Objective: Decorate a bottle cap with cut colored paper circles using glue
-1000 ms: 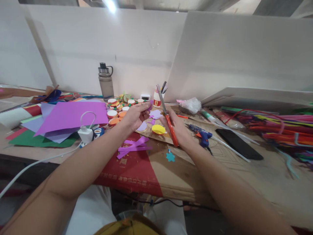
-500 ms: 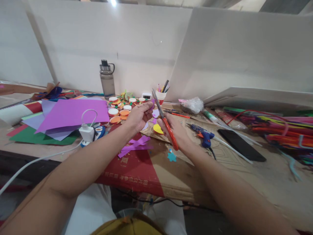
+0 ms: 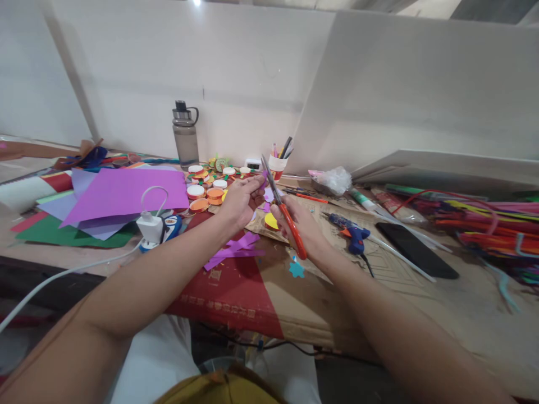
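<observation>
My left hand (image 3: 245, 197) pinches a small piece of purple paper (image 3: 264, 178), mostly hidden behind the fingers. In my right hand (image 3: 295, 219) is a pair of scissors (image 3: 287, 216) with red handles, its blades pointing up and away beside the purple paper. Whether the blades touch the paper I cannot tell. Below my hands, several purple paper strips (image 3: 236, 251) lie crossed on red-printed cardboard (image 3: 227, 303). A blue paper flower (image 3: 296, 268) lies nearer to me, and a yellow disc (image 3: 272, 222) sits between my wrists.
On the left are coloured paper sheets (image 3: 130, 193) and a white plug (image 3: 150, 227) with its cable. Round white and orange lids (image 3: 215, 193) and a water bottle (image 3: 186, 137) stand behind. To the right lie a blue glue gun (image 3: 356, 235), a black phone (image 3: 415, 249) and pipe cleaners (image 3: 484, 224).
My left hand has turned slightly, its fingers a little more extended around the purple paper. The scissors and my right hand stay almost where they were.
</observation>
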`<state>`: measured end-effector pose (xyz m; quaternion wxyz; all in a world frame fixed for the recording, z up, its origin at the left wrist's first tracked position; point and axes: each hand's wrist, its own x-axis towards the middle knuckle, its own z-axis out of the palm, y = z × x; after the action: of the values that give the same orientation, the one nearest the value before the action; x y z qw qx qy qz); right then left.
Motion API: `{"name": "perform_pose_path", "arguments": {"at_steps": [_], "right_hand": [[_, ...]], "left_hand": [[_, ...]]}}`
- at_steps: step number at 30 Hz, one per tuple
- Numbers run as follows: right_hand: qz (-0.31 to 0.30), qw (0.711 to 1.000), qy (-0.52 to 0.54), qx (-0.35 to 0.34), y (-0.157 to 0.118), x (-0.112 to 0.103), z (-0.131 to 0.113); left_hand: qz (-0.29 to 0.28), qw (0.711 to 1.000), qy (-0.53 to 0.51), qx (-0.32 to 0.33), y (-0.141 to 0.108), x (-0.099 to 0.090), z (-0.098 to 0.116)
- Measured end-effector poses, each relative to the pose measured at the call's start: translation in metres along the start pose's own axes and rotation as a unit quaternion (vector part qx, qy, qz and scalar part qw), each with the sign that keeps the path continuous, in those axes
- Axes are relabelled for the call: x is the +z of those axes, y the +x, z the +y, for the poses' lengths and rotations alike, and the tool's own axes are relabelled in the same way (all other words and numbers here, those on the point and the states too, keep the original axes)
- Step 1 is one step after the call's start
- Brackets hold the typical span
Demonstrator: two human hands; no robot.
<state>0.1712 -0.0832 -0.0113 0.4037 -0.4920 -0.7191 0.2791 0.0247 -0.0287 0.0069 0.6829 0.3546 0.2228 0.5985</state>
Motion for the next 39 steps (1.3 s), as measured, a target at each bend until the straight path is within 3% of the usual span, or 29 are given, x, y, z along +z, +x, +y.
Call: {"name": "perform_pose_path", "arguments": {"at_steps": [10, 33, 39], "right_hand": [[0.005, 1.0, 0.009, 0.004, 0.0004, 0.0014, 0.0042], [0.032, 0.996, -0.074, -0.04, 0.0032, 0.0006, 0.0028], [0.014, 0.997, -0.064, -0.039, 0.0041, 0.0007, 0.0037]], "left_hand": [[0.003, 1.0, -0.004, 0.003, -0.0023, 0.0027, -0.0015], [0.01, 1.0, -0.004, 0.005, -0.0021, 0.0012, -0.0042], [0.021, 1.0, -0.01, -0.001, -0.0028, 0.0027, -0.0034]]}}
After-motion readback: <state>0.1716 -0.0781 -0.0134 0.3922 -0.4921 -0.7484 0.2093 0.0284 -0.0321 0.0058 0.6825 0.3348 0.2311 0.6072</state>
